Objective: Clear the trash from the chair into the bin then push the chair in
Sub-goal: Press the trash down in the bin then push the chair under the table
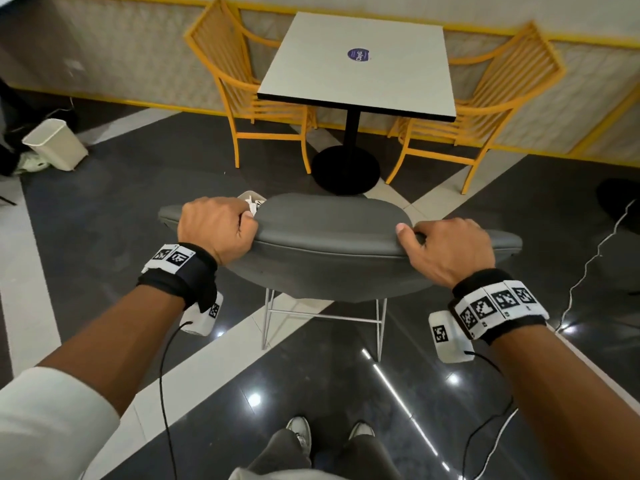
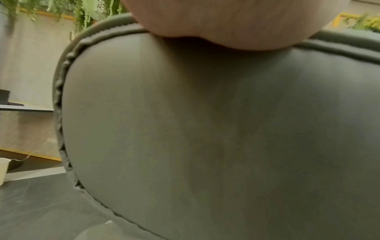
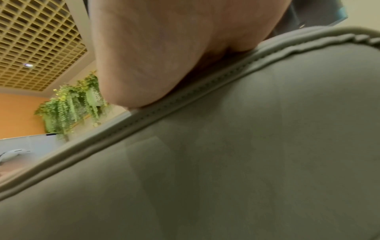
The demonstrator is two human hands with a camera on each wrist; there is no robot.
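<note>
A grey padded chair (image 1: 329,244) stands in front of me with its back toward me, short of the white table (image 1: 356,81). My left hand (image 1: 214,230) grips the top edge of the backrest on the left, fingers curled over it. My right hand (image 1: 446,247) grips the same edge on the right, thumb on top. Each wrist view shows a palm, left (image 2: 226,21) and right (image 3: 164,48), pressed on the grey upholstery (image 2: 205,129) (image 3: 246,162). A white container with crumpled bits (image 1: 254,201) peeks over the backrest beside my left hand; the seat is hidden. The cream bin (image 1: 57,143) stands on the floor far left.
Two yellow slatted chairs (image 1: 242,88) (image 1: 485,112) flank the table, whose black pedestal base (image 1: 346,168) stands just beyond the grey chair. A white cable (image 1: 588,265) runs over the dark tiled floor on the right. My feet (image 1: 329,434) are behind the chair.
</note>
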